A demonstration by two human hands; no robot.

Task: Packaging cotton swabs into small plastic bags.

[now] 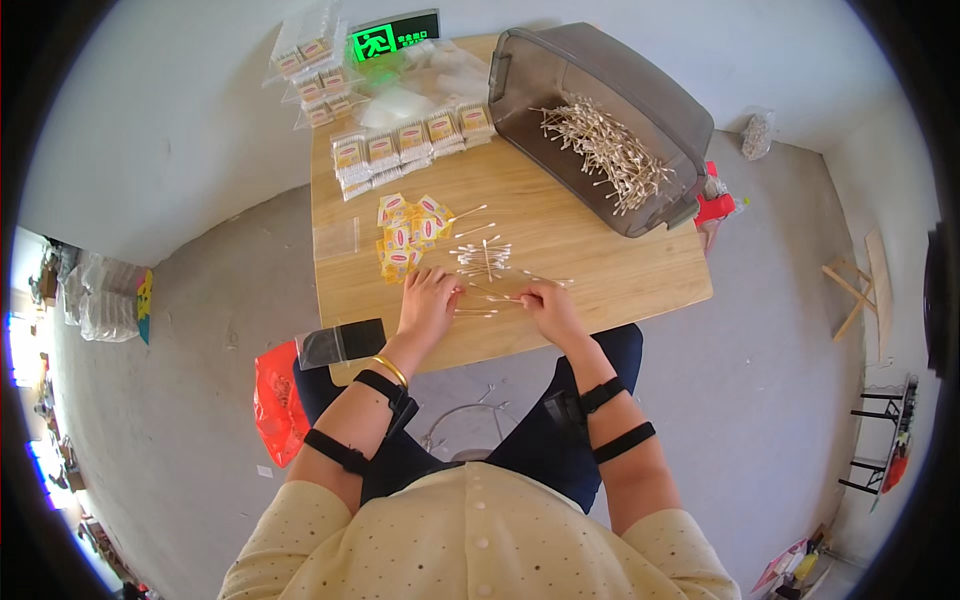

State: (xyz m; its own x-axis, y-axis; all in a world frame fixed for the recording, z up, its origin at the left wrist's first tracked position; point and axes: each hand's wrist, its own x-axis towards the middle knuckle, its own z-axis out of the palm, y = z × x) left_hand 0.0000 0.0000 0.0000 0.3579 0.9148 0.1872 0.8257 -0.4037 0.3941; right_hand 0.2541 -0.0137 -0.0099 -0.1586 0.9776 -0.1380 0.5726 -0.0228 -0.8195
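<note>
My left hand [430, 298] rests low over the wooden table, its fingers drawn together at the ends of a few cotton swabs. My right hand [550, 308] pinches the other end of a cotton swab [490, 295] lying between the two hands. Just beyond them is a small pile of cotton swabs [485, 258], with several loose ones around it. Yellow-and-white printed cards [400, 236] lie scattered beyond my left hand. Exactly how many swabs each hand holds is too small to make out.
A grey plastic bin [600, 75] lies tipped on its side at the far right, with many cotton swabs [610, 150] inside. Packed swab bundles [410, 145] line the far left, beside stacked bags [315, 75] and a green exit sign [390, 38]. A red bag [280, 400] hangs left.
</note>
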